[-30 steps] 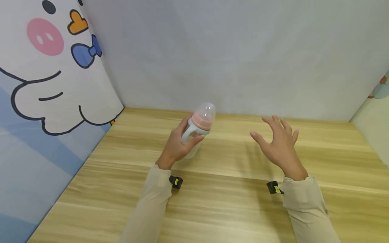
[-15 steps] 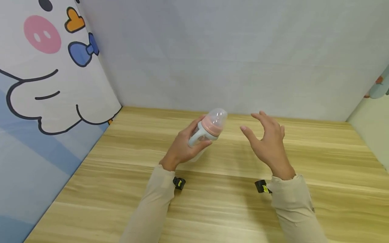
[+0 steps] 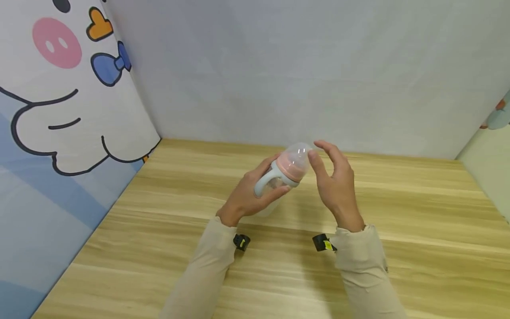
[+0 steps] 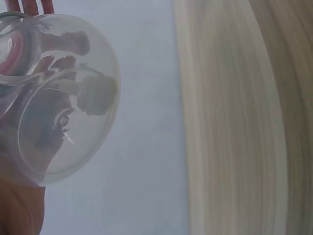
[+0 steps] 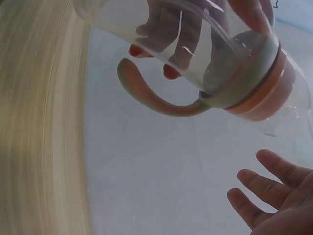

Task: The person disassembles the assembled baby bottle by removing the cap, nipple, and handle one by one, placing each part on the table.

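Observation:
A clear baby bottle (image 3: 292, 168) with a pink ring, pale grey-blue handles and a transparent dome cap (image 3: 299, 153) is held above the table, tilted to the right. My left hand (image 3: 248, 195) grips its body, fingers on the far side and thumb on the near side. Just right of the cap is my right hand (image 3: 338, 190), its thumb and fingers spread; whether the thumb touches the cap I cannot tell. The right wrist view shows one curved handle (image 5: 159, 104) and several right fingers (image 5: 266, 188) below the cap. Up close in the left wrist view is the bottle's round base (image 4: 68, 129).
The wood-grain table (image 3: 159, 248) lies beneath both hands. A plain pale backdrop (image 3: 299, 75) rises behind its back edge. At left hangs a cartoon-printed cloth (image 3: 71, 141). A black wrist camera (image 3: 241, 242) sits at the left cuff, another camera (image 3: 320, 242) at the right.
My left hand has moved right with the baby bottle and tilted it further right. My right hand has come left, from well apart to right beside the cap.

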Demonstrator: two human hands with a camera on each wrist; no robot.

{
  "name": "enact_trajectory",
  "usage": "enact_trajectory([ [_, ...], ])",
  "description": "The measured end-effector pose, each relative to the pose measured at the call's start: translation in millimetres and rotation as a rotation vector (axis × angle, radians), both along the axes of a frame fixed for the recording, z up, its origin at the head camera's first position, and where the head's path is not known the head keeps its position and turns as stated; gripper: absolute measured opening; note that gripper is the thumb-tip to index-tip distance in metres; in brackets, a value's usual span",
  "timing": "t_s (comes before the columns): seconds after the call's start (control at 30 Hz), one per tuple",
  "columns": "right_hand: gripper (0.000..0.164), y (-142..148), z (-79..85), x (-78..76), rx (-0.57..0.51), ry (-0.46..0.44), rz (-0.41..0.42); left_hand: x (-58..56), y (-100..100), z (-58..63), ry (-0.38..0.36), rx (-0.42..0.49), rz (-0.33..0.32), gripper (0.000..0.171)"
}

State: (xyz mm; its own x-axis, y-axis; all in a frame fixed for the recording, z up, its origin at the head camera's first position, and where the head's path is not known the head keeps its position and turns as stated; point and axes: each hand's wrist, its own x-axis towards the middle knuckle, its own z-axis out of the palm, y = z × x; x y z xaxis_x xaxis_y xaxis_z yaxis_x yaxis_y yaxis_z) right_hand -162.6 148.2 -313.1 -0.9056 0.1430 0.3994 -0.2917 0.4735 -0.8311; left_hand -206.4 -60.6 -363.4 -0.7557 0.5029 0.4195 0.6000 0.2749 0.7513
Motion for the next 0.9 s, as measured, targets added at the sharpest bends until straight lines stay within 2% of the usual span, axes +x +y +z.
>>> enact_trajectory([
  [0.13, 0.046, -2.2, -2.6, -1.7, -0.078, 0.033, 0.029, 2.2, 4.1, 0.4, -0.017, 0.037, -0.038, 0.071],
  [0.3, 0.050, -2.1, -7.5, -4.7, -0.223, 0.082, 0.093, 3.1, 9.1, 0.7, -0.060, 0.079, -0.123, 0.084],
  [0.57, 0.067, -7.4, -15.8, -10.1, -0.534, 0.117, 0.347, 4.0, 15.5, 3.8, -0.049, 0.115, -0.231, 0.091],
  [0.73, 0.070, -11.7, -16.8, -12.4, -0.647, 0.143, 0.458, 4.9, 17.6, 7.7, -0.055, 0.129, -0.244, 0.095],
  [0.9, 0.071, -16.8, -16.6, -13.0, -0.731, 0.085, 0.518, 5.6, 17.5, 10.7, -0.117, 0.167, -0.261, 0.095],
])
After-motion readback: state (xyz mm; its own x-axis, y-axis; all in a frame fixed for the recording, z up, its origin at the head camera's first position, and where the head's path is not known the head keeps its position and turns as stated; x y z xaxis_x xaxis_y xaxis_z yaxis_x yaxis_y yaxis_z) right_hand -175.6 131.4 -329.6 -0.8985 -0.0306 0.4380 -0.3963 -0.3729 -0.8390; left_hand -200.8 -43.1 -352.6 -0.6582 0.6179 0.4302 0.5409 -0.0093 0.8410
